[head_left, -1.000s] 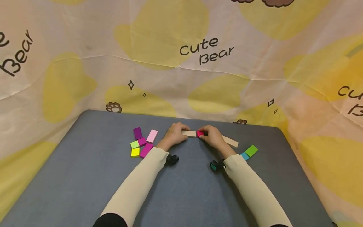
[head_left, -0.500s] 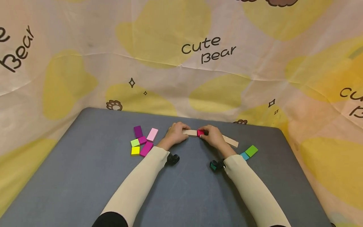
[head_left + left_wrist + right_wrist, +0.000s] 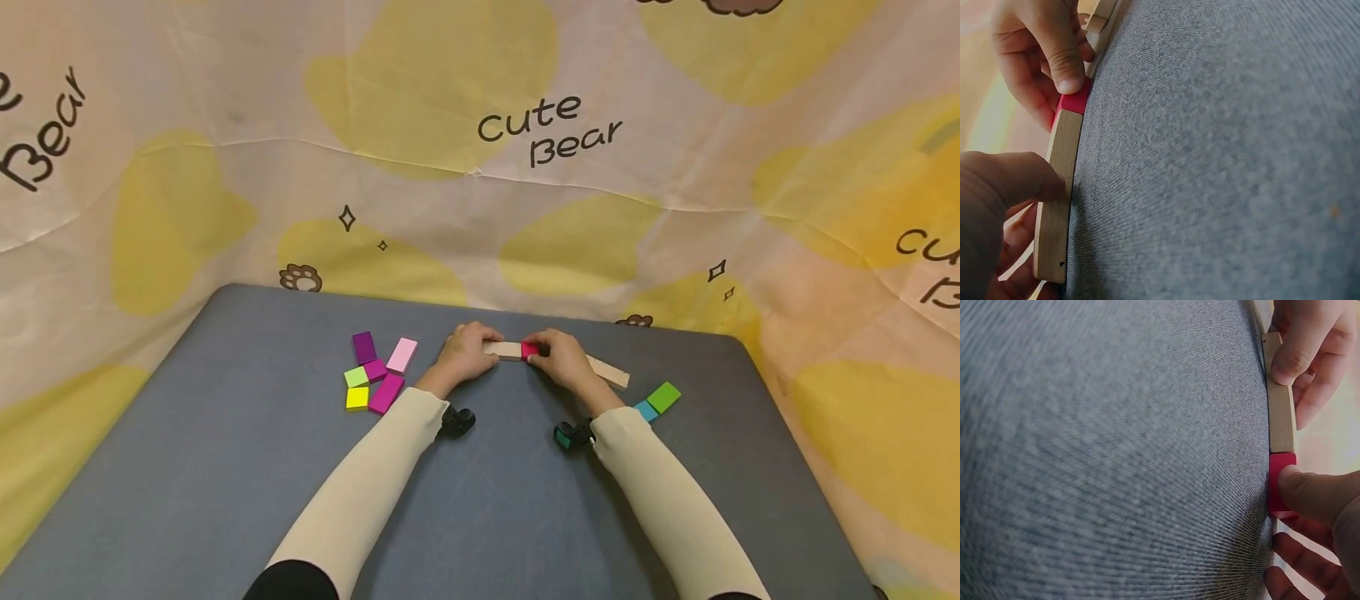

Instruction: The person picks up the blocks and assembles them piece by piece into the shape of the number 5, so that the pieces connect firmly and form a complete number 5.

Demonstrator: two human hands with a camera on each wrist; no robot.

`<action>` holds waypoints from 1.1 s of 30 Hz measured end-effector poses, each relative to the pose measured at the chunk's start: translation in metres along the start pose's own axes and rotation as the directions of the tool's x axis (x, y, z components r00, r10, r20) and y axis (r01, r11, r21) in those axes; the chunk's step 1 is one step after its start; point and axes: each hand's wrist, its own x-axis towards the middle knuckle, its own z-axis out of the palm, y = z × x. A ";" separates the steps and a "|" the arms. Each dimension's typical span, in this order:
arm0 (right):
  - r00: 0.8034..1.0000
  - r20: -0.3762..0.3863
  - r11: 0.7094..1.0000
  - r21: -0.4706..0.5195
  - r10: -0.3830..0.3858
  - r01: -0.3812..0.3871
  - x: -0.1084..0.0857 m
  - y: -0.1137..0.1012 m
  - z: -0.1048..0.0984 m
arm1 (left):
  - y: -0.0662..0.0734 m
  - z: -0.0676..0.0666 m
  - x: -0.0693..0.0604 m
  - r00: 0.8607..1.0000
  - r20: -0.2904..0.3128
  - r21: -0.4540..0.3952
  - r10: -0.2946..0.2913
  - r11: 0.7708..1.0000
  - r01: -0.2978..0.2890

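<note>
I see the person's left hand [image 3: 463,352] pinching a long, pale, bare-wood block [image 3: 1055,231], thumb on the near face and fingers behind — only a block's thickness between them. The right hand [image 3: 564,360] is closed just as far, thumb and fingers pinching a short, red, rectangular block [image 3: 1276,487]. The two blocks lie end to end on the grey, cloth-like tabletop [image 3: 495,517], touching, between the hands. My left wrist view gives me a small dark spot near the wood block's left end, too small to make out from the head camera. Only the head view shows me the loose coloured blocks [image 3: 387,392] left of the hands and the green rectangular block [image 3: 663,397] by the right sleeve [image 3: 667,483].
</note>
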 end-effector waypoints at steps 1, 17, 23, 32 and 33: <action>1.000 0.001 1.000 -0.002 -0.002 0.002 0.000 0.000 0.000 | 0.000 0.000 0.000 1.000 -0.001 -0.003 0.001 1.000 -0.001; 1.000 0.004 1.000 0.008 0.020 -0.020 0.000 0.002 0.003 | 0.001 0.000 -0.002 0.999 -0.029 0.019 0.021 1.000 -0.021; 1.000 0.003 1.000 0.005 0.013 -0.013 -0.001 0.001 0.004 | 0.001 -0.010 -0.017 0.995 -0.051 0.041 0.090 0.995 -0.088; 1.000 -0.004 1.000 0.009 -0.001 0.001 -0.001 0.001 0.002 | -0.006 -0.039 -0.038 0.988 -0.043 0.043 0.149 0.988 -0.147; 1.000 -0.004 1.000 0.010 -0.002 0.002 -0.001 0.001 0.002 | -0.007 -0.043 -0.040 0.988 -0.040 0.046 0.147 0.988 -0.146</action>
